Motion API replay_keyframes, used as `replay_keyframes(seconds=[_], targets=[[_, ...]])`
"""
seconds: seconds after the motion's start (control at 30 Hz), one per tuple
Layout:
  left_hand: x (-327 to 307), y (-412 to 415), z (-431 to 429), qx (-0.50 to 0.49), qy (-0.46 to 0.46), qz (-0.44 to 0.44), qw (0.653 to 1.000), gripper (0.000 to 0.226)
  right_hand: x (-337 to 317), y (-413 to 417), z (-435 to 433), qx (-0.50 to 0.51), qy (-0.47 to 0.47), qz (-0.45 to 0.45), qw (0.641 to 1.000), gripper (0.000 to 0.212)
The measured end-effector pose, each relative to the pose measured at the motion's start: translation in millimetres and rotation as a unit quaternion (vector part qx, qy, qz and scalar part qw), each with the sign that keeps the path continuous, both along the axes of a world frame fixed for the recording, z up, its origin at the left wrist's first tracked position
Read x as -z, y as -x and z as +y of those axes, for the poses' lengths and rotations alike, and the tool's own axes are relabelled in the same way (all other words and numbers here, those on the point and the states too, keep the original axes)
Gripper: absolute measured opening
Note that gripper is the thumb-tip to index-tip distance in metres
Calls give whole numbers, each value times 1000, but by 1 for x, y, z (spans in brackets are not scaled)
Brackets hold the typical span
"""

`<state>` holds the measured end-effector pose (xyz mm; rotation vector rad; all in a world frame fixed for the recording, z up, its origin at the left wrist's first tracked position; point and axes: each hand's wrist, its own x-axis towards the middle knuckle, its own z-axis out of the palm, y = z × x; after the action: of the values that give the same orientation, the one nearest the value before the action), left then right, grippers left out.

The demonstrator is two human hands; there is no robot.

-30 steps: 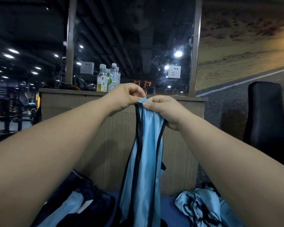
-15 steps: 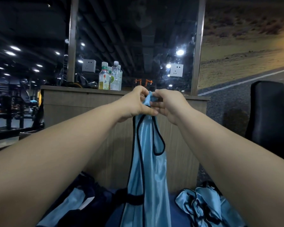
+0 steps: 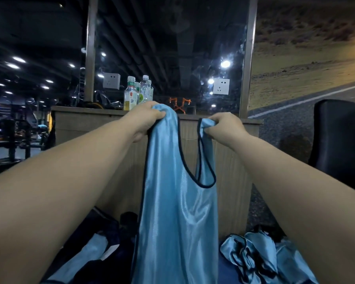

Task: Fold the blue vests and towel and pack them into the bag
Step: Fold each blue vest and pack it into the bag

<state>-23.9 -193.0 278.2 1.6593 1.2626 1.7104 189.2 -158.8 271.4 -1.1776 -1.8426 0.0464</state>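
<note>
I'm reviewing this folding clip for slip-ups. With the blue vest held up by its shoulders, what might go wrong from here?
The glossy vest hangs only from the left hand and right hand gripping its shoulders; a strap may slip free. Its lower part hangs beside the crumpled vests, so trims might tangle. The bottles stand on the ledge beyond the left hand; a big shake might hit them.

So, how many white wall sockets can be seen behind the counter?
2. The left socket is beside the bottles; the right socket is near the right metal post. Others may be out of view.
</note>
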Motion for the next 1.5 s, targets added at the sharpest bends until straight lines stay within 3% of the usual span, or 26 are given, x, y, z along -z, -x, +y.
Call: replay_keyframes(seconds=[0.2,0.3,0.4,0.53,0.73,0.93,1.13,1.27,1.4,1.5], targets=[[-3,39,-3,-64,-3,-42,997,18,3,-35,19,88,-13,50,995,17],[0,60,-4,-118,-3,-22,993,14,4,-47,23,105,-9,64,992,17],[5,79,-4,-165,8,-10,986,13,4,-57,25,89,14,111,990,16],[12,98,-5,-229,10,38,973,27,5,-68,27,51,50,198,978,29],[19,106,-10,-289,17,71,955,19,12,-77,26,48,40,227,972,27],[19,103,-8,-243,34,52,968,13,9,-70,20,58,31,187,980,36],[17,68,-4,-167,51,71,982,9,8,-52,17,48,27,159,986,21],[18,39,-1,-146,61,90,983,19,9,-28,11,8,27,178,984,10],[19,15,5,-118,71,110,984,28,9,1,1,-50,32,188,980,20],[25,1,10,-102,74,129,984,17,13,19,-6,-80,44,182,979,15]])
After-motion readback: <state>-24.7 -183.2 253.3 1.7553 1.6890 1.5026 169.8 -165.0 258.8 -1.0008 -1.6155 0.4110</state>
